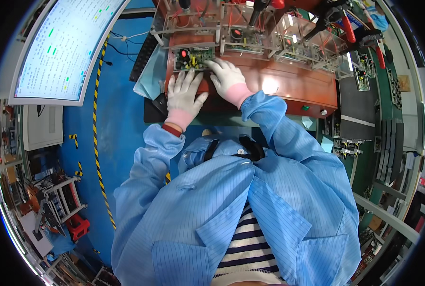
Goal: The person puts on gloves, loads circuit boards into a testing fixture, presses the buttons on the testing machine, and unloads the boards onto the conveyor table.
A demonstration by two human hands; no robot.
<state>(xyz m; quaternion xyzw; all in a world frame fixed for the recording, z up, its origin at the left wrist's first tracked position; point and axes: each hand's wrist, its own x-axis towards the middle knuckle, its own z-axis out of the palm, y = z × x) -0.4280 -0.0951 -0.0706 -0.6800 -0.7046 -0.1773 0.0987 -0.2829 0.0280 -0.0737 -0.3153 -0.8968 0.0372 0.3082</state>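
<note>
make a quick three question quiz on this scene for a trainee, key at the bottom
1. True or false: the left hand and the right hand are both gloved.
2. Which is nearest the left hand: (a) the lit monitor, (b) the circuit board, (c) the red stool?
3. Fill in the missing colour: the striped tape on the blue floor is yellow and ____.

Key: 1 true; 2 b; 3 black.
</note>
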